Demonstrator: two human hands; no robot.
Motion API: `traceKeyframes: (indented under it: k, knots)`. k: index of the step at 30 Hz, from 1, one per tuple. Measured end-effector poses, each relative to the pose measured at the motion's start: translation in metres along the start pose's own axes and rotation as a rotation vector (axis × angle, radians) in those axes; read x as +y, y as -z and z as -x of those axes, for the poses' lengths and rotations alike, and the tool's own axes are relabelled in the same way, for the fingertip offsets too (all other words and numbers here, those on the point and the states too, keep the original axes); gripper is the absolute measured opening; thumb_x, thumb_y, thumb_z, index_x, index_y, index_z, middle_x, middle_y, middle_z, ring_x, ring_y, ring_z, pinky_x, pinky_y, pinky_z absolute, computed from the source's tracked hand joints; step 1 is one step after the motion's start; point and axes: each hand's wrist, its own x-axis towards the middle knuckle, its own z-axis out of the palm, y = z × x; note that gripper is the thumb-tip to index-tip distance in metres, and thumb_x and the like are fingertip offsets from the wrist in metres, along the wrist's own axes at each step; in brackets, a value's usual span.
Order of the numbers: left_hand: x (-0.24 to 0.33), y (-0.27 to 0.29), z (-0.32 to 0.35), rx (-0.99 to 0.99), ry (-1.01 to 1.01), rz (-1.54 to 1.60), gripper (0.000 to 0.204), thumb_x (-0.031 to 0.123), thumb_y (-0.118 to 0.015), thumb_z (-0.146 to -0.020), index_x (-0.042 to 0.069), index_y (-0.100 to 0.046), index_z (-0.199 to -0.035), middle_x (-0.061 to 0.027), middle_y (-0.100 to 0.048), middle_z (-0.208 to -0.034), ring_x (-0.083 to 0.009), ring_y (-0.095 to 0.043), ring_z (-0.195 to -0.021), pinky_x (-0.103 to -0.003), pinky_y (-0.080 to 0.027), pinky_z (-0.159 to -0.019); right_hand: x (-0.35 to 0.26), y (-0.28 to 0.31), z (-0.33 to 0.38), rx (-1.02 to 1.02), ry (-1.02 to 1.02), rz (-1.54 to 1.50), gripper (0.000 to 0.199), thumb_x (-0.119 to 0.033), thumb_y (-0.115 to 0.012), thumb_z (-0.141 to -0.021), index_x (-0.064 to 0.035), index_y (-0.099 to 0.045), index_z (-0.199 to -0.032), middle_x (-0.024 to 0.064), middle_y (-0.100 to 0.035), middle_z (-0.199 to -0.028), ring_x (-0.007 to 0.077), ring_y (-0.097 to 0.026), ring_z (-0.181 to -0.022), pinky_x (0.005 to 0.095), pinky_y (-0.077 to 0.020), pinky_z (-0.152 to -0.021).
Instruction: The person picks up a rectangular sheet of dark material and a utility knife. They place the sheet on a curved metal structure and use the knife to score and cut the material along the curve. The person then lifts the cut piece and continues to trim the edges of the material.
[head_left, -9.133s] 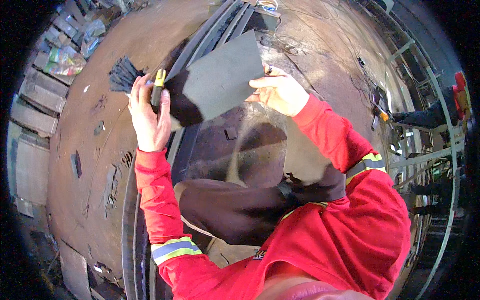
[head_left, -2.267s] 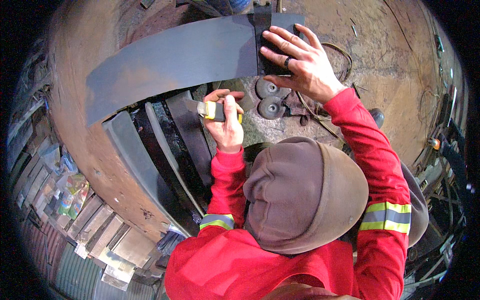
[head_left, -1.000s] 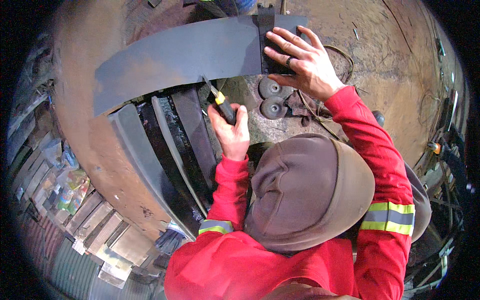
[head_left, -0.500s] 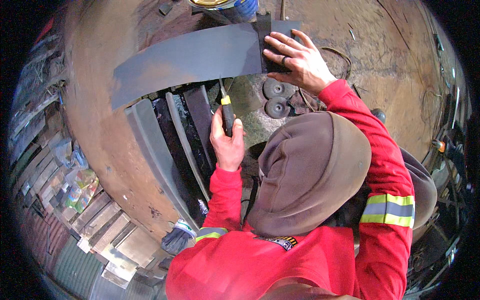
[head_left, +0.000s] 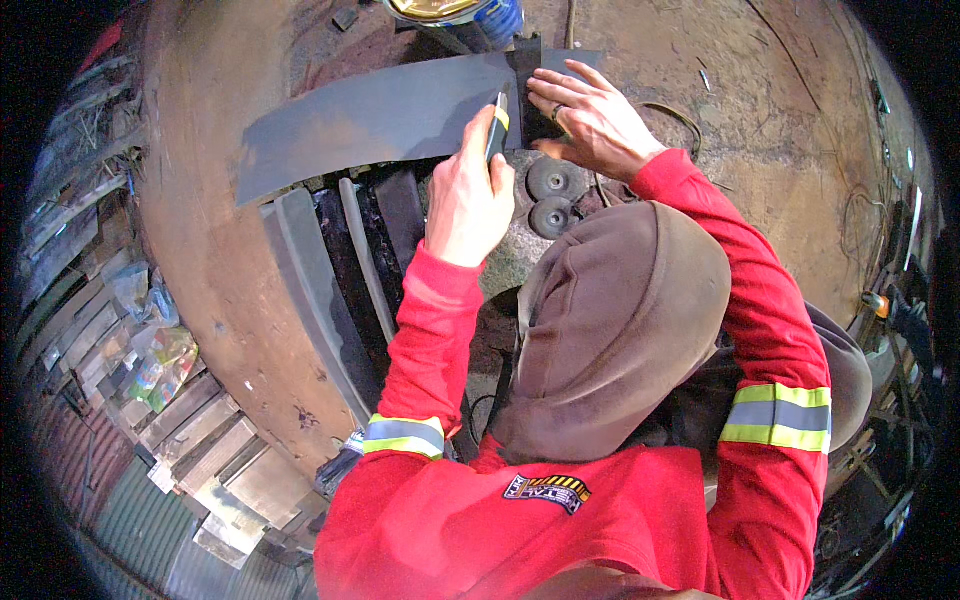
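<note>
Sheet-metal strip (head_left: 380,120), long axis nine-to-three, lies at twelve o'clock of the left hand (head_left: 470,200) gripping a marker (head_left: 497,130); right hand (head_left: 590,125) presses flat, fingers spread.

**Matt Steel, Rusty Ground**

Dull grey sheet metal (head_left: 380,120), matt and smooth, faintly rust-streaked. Rough, rust-brown ground (head_left: 200,230) all around. Glossy yellow-and-black plastic on the handle of the tool (head_left: 496,130). Soft red cloth sleeves (head_left: 430,340) with shiny reflective bands; brown knitted hood (head_left: 620,320).
</note>
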Motion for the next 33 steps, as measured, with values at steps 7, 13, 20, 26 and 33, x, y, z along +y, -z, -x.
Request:
traceKeyframes:
  k: [7, 13, 20, 26, 33]
  knots:
    - [-0.002, -0.01, -0.012, -0.003, 0.004, -0.106, 0.044, 0.005, -0.054, -0.087, 0.003, -0.049, -0.13, -0.0278, -0.063, -0.1, -0.0441, -0.065, -0.08, -0.048, -0.051, -0.07, -0.001, -0.002, -0.001, -0.005, -0.007, 0.028, 0.061, -0.04, -0.069, -0.078, 0.0004, -0.06, -0.122, 0.0116, -0.052, -0.137, 0.023, -0.042, -0.133, 0.0434, -0.0286, -0.114]
    - [0.007, -0.007, -0.018, -0.086, 0.038, -0.16, 0.046, 0.006, -0.053, -0.087, 0.002, -0.046, -0.132, -0.0299, -0.063, -0.089, -0.0457, -0.063, -0.08, -0.052, -0.05, -0.07, 0.0, -0.006, 0.004, 0.013, -0.003, 0.045, 0.06, -0.039, -0.069, -0.078, 0.0003, -0.061, -0.122, 0.0116, -0.051, -0.137, 0.0235, -0.042, -0.133, 0.0438, -0.03, -0.113]
    - [0.02, -0.008, -0.028, -0.182, 0.075, -0.309, 0.047, 0.007, -0.053, -0.086, 0.0, -0.043, -0.131, -0.0302, -0.062, -0.079, -0.0458, -0.063, -0.077, -0.056, -0.049, -0.069, -0.006, -0.003, 0.001, -0.016, -0.031, 0.066, 0.058, -0.037, -0.068, -0.079, 0.0003, -0.06, -0.122, 0.0117, -0.051, -0.138, 0.0238, -0.042, -0.133, 0.0441, -0.0301, -0.113]
    - [0.019, -0.008, -0.029, -0.212, 0.1, -0.276, 0.046, 0.006, -0.053, -0.085, 0.002, -0.043, -0.13, -0.0308, -0.061, -0.077, -0.0464, -0.063, -0.076, -0.056, -0.049, -0.069, -0.009, -0.004, 0.002, 0.023, -0.033, 0.078, 0.052, -0.033, -0.07, -0.077, 0.0004, -0.064, -0.116, 0.0119, -0.051, -0.137, 0.0241, -0.042, -0.133, 0.045, -0.0306, -0.112]
    - [0.019, -0.008, -0.013, -0.252, 0.108, -0.29, 0.047, 0.006, -0.052, -0.084, 0.002, -0.041, -0.129, -0.0307, -0.061, -0.077, -0.0476, -0.062, -0.075, -0.055, -0.049, -0.068, -0.014, 0.002, 0.001, -0.042, -0.051, 0.072, 0.042, -0.031, -0.071, -0.077, 0.0004, -0.068, -0.104, 0.0107, -0.05, -0.136, 0.0235, -0.041, -0.133, 0.0463, -0.0314, -0.111]
